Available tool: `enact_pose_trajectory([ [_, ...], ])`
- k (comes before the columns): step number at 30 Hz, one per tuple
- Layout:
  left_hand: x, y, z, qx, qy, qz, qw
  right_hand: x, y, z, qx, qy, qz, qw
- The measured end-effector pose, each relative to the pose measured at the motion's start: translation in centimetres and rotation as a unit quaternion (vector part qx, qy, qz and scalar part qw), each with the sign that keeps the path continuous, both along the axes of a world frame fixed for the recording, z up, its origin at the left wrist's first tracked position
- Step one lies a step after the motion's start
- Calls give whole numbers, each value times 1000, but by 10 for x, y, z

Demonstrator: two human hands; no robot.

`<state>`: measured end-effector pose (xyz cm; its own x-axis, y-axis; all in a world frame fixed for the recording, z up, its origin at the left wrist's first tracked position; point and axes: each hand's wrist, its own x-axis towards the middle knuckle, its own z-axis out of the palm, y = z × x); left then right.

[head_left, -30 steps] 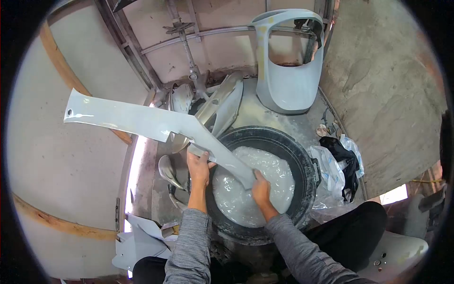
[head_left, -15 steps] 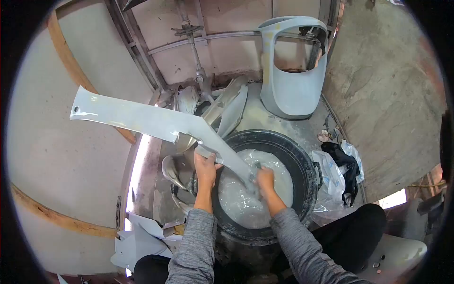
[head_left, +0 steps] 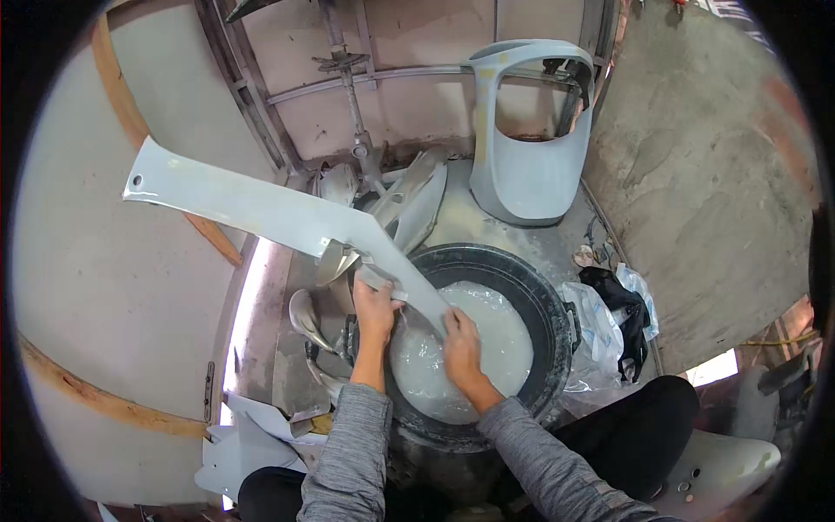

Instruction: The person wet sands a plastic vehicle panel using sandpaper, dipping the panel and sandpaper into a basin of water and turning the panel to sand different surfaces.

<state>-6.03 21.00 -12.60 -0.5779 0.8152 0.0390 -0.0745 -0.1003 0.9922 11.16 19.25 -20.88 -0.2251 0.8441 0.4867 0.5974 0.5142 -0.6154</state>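
A long, pale grey moulded panel (head_left: 261, 206), bent near its middle, slants across the view with its lower end over a black tub (head_left: 552, 348) of cloudy whitish water (head_left: 491, 339). My left hand (head_left: 374, 311) is closed on the panel's inner edge, just past the bend. Against the lower end rests my right hand (head_left: 463, 350), its fingers curled at the panel's right edge above the water. Whatever lies under those fingers is hidden.
Behind the tub stands a large grey moulded shell (head_left: 529, 178). More curved panels (head_left: 422, 204) lean at the back by a metal pipe stand (head_left: 355, 113). Plastic bags (head_left: 609, 322) lie to the right, and white pieces (head_left: 248, 457) sit at lower left. A grey board (head_left: 704, 200) rises at right.
My right hand has come left and up from the water onto the panel's lower end. A small dark thing seen at its fingers before is now out of sight. The left hand keeps its grip.
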Motion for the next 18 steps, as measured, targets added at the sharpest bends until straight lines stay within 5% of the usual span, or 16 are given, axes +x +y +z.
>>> enact_pose_trajectory([
  [3,-5,-3,0,-10,-20,6,1000,40,6,-72,-47,-33,-52,997],
  [5,-6,-4,-4,-12,-27,9,1000,69,13,-101,-239,18,-101,966],
  [7,-8,-4,-7,-2,-33,18,999,88,24,-127,-338,43,-268,901],
  [8,-9,-4,-7,-3,-32,20,999,96,30,-148,-339,43,-266,901],
  [10,-9,-5,-5,3,-48,7,999,113,41,-198,-457,148,-381,790],
  [12,-6,-4,-3,3,-48,8,999,138,68,-260,-515,244,-353,742],
  [14,-5,-3,0,4,-49,10,999,130,74,-243,-565,334,-320,683],
  [16,-3,0,2,12,-46,10,999,102,77,-187,-482,289,-98,822],
  [18,-8,4,-5,3,-40,-3,999,62,69,-55,-548,419,-69,721],
])
